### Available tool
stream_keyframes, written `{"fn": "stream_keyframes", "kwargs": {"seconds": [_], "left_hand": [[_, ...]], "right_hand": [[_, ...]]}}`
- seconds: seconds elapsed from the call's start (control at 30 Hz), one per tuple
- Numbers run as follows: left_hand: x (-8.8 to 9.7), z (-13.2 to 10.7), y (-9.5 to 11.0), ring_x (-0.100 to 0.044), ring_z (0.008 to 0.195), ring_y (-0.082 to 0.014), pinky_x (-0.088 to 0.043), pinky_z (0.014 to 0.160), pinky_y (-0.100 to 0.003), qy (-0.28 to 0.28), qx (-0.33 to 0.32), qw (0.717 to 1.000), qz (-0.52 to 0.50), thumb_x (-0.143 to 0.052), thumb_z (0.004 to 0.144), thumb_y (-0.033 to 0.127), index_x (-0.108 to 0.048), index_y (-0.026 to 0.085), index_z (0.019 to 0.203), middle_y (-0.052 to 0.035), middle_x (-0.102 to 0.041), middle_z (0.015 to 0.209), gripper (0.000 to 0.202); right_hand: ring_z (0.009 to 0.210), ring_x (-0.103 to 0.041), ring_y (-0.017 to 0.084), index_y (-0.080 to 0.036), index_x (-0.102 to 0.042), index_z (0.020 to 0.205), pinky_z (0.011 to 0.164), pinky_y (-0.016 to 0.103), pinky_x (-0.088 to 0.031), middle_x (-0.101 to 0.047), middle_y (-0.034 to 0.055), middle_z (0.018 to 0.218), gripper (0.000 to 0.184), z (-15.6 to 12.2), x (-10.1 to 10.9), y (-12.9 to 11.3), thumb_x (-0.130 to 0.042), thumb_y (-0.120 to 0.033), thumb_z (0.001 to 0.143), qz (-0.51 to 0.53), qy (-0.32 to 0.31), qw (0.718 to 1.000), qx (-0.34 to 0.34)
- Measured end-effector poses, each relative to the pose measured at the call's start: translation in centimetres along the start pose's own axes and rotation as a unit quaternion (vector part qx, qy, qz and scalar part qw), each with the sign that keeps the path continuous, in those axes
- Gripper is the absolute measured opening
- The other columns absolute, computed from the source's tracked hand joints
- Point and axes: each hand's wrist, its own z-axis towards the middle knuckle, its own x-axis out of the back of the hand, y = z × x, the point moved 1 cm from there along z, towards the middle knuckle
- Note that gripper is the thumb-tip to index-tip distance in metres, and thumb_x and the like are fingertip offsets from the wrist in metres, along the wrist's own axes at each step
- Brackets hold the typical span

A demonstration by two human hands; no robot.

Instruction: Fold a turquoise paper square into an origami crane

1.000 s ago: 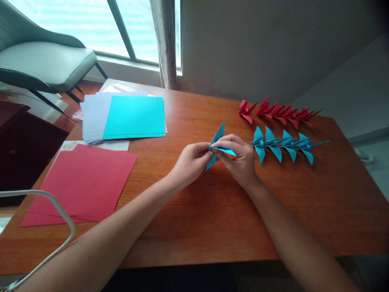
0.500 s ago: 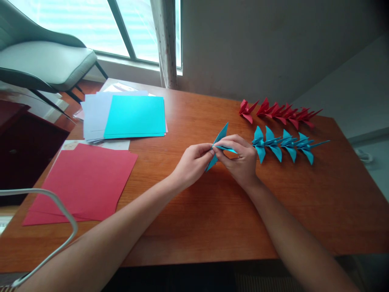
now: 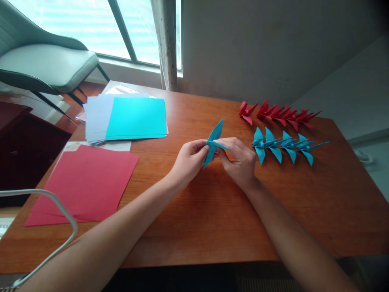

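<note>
A blue origami crane (image 3: 216, 132) is held above the middle of the table, one pointed wing reaching up and away and the other pointing down. My left hand (image 3: 189, 160) pinches its left side between thumb and fingers. From the right, my right hand (image 3: 240, 162) closes on the crane's right part, where a narrow folded strip sticks out toward the fingers; some fingertips are hidden behind the paper. Just right of that hand lies a row of several blue paper cranes (image 3: 285, 142). Behind them runs a row of several red paper cranes (image 3: 278, 112).
On the left of the wooden table (image 3: 182, 227) lie red paper sheets (image 3: 88, 182), with blue sheets (image 3: 136, 117) on white sheets (image 3: 95, 117) behind. A white cable or tube (image 3: 60, 202) curves over the front left. A chair (image 3: 51, 65) stands by the window.
The crane has turned and shifted slightly left, so its wings show more broadly. My right fingers have moved from over its top to lower at its right side.
</note>
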Motion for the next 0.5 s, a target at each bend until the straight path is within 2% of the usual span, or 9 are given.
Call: {"fn": "stream_keyframes", "kwargs": {"seconds": [0.13, 0.23, 0.37, 0.5], "left_hand": [[-0.06, -0.06, 0.08, -0.073, 0.084, -0.0206, -0.056, 0.087, -0.034, -0.004, 0.023, 0.999, -0.032, -0.072, 0.081, 0.033, -0.077, 0.011, 0.093, -0.0084, -0.077, 0.089, 0.025], [-0.11, -0.15, 0.24, -0.073, 0.084, -0.0207, -0.056, 0.087, -0.034, 0.0, 0.035, 0.999, -0.038, -0.075, 0.079, 0.034, -0.077, 0.012, 0.092, -0.0084, -0.077, 0.088, 0.026], [-0.12, -0.29, 0.52, -0.07, 0.074, -0.0174, -0.055, 0.078, -0.03, 0.002, 0.047, 0.998, -0.038, -0.076, 0.079, 0.037, -0.078, 0.013, 0.09, -0.0068, -0.076, 0.08, 0.027], [0.02, -0.29, 0.62, -0.067, 0.07, -0.0149, -0.052, 0.068, -0.024, 0.008, 0.053, 0.998, -0.033, -0.079, 0.075, 0.044, -0.078, 0.014, 0.087, -0.0065, -0.075, 0.081, 0.033]], "right_hand": [[0.093, -0.073, 0.02, -0.027, -0.071, 0.108, 0.086, 0.037, -0.06, -0.078, 0.0026, 0.097, 0.028, 0.01, 0.02, -0.02, -0.06, -0.008, 0.092, -0.011, 0.012, 1.0, 0.003], [0.095, -0.073, 0.02, -0.027, -0.071, 0.109, 0.087, 0.038, -0.06, -0.078, 0.0029, 0.099, 0.028, 0.03, 0.06, -0.08, -0.06, -0.008, 0.092, -0.016, 0.012, 1.0, -0.002], [0.091, -0.073, 0.019, -0.029, -0.072, 0.108, 0.083, 0.037, -0.06, -0.078, 0.0019, 0.096, 0.028, 0.09, 0.19, -0.23, -0.059, -0.009, 0.092, -0.013, 0.007, 1.0, 0.003], [0.092, -0.072, 0.019, -0.029, -0.073, 0.108, 0.083, 0.037, -0.06, -0.078, 0.003, 0.098, 0.027, 0.1, 0.3, -0.44, -0.059, -0.012, 0.094, 0.007, -0.004, 1.0, 0.028]]}}
